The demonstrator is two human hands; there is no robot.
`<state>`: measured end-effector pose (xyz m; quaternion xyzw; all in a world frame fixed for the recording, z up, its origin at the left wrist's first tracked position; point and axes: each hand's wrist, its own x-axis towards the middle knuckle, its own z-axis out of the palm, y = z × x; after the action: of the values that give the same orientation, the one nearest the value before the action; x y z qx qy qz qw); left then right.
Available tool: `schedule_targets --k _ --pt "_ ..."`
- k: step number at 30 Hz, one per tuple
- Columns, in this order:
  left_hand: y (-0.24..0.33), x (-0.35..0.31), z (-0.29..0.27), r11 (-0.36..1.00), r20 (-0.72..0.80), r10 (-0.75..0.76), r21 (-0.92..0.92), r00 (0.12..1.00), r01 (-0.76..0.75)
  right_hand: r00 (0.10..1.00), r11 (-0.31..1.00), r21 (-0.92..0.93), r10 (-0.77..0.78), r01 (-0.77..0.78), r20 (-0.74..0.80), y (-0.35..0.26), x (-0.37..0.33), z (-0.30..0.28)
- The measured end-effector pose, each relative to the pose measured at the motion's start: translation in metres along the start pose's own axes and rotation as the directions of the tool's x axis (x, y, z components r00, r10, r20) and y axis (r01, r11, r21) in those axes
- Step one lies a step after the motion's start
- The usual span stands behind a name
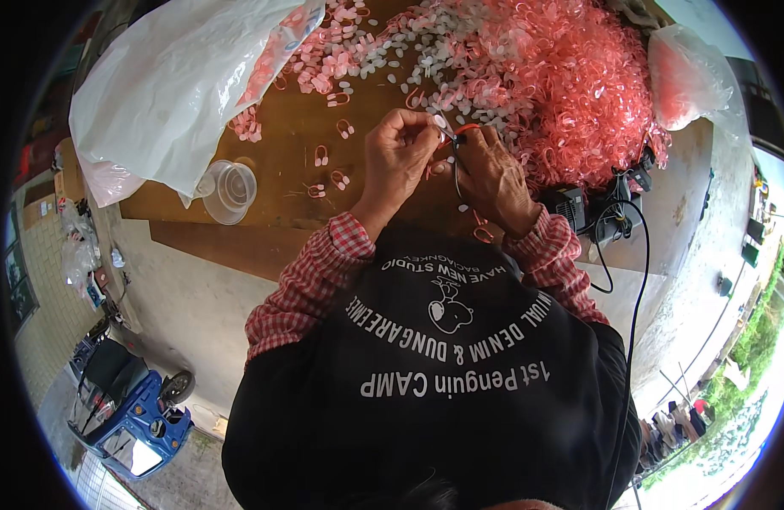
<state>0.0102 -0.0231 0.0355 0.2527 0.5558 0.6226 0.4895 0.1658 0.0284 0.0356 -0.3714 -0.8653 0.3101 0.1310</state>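
Observation:
My left hand (397, 161) is closed in a pinch near the table's front edge, with a small pale pink-white plastic piece (440, 121) at its fingertips. Close beside it, my right hand (497, 183) grips a pair of scissors (458, 161), whose blades point toward that piece. Part of the scissors is hidden by my fingers. To the left of my hands lie several small orange-pink U-shaped loops with pale oval ends, one of them a loop (321, 155) standing apart. Another loop (482, 229) rests at the edge below my right hand.
A large heap of translucent pink plastic pieces (570, 93) covers the brown table (281, 183) at the right, with white oval bits along it. A white plastic sack (179, 85) and a clear round tub (230, 192) are at the left. Black devices with cables (609, 208) sit at the right.

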Motion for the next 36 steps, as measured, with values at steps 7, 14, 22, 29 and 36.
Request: schedule_targets --k 7,14,22,29,36 --pt "-0.005 0.003 -0.002 0.999 0.009 -0.001 0.048 1.0 0.0 0.994 0.994 0.012 0.105 -0.105 -0.009 -0.012 0.001 -0.006" --pt "-0.009 0.004 -0.004 0.996 0.027 -0.011 0.092 1.0 0.008 0.992 0.992 -0.064 0.105 -0.11 -0.071 0.0 -0.004 0.005" --pt "-0.01 0.007 -0.015 0.987 -0.011 0.142 0.078 0.99 -0.141 0.963 0.904 0.352 0.267 -0.243 -0.02 0.005 -0.007 -0.011" --pt "0.002 -0.006 0.005 0.808 0.177 0.354 0.436 0.918 -0.396 0.934 0.467 0.855 0.354 -0.227 0.055 -0.005 0.012 -0.008" --pt "-0.005 -0.008 -0.008 0.967 0.191 -0.053 0.256 0.98 0.002 0.921 0.564 0.75 0.358 -0.345 0.154 -0.006 0.008 -0.013"
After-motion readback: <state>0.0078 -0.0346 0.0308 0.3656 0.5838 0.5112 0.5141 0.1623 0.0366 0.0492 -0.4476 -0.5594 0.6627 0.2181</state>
